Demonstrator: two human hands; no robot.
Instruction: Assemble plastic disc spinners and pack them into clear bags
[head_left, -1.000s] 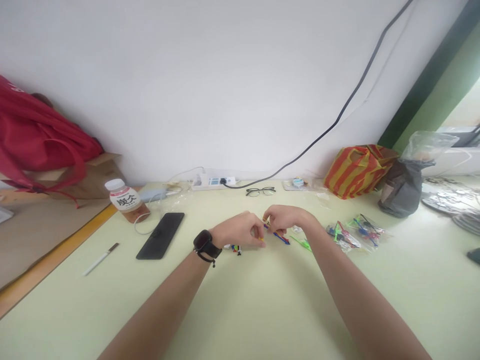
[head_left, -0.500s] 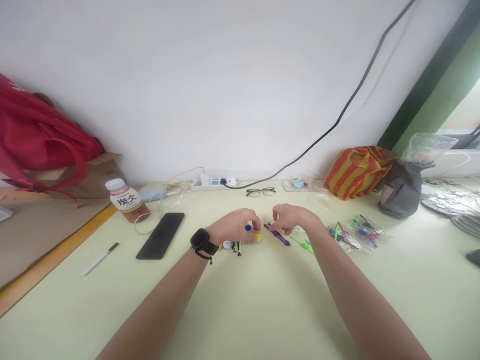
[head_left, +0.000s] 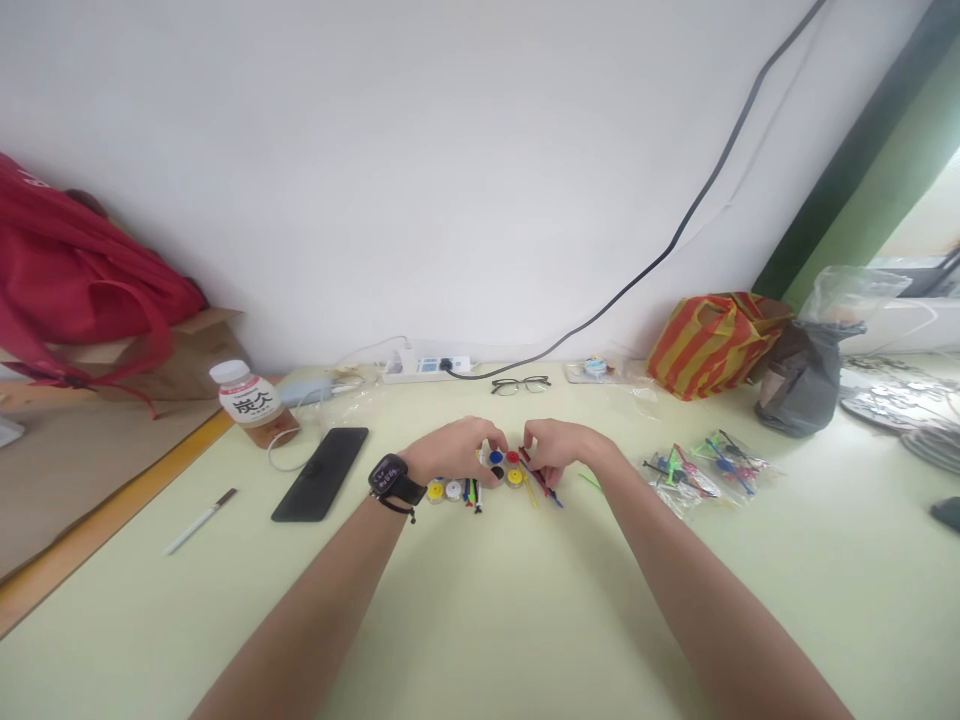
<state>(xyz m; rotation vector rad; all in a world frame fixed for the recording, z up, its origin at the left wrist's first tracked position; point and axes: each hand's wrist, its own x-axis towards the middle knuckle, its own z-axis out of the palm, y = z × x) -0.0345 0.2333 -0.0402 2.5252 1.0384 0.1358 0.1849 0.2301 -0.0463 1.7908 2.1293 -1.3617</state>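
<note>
My left hand (head_left: pixel 465 450), with a black watch (head_left: pixel 394 478) on its wrist, curls thumb and index finger around a blue disc (head_left: pixel 496 457) and a black disc (head_left: pixel 497 473). Just right of these lie a red disc (head_left: pixel 512 457) and a yellow disc (head_left: pixel 514 478). My right hand (head_left: pixel 559 450) has its fingers closed on several thin coloured sticks (head_left: pixel 541 480), red and blue among them. A thin yellow stick (head_left: pixel 530 490) lies beside them. Below my left hand are another yellow disc (head_left: pixel 436 491), a white disc (head_left: pixel 454 490) and a bunch of small coloured sticks (head_left: pixel 474 495).
Clear packets of coloured parts (head_left: pixel 682 475) lie to the right, near a green stick (head_left: pixel 590 481). Glasses (head_left: pixel 520 385) and a power strip (head_left: pixel 427 370) sit by the wall. A phone (head_left: pixel 321 474), a pen (head_left: pixel 201 521) and a bottle (head_left: pixel 255 405) are on the left.
My right hand has moved left with the coloured sticks, closer to the discs. My left hand has shifted slightly left, and the black disc now shows.
</note>
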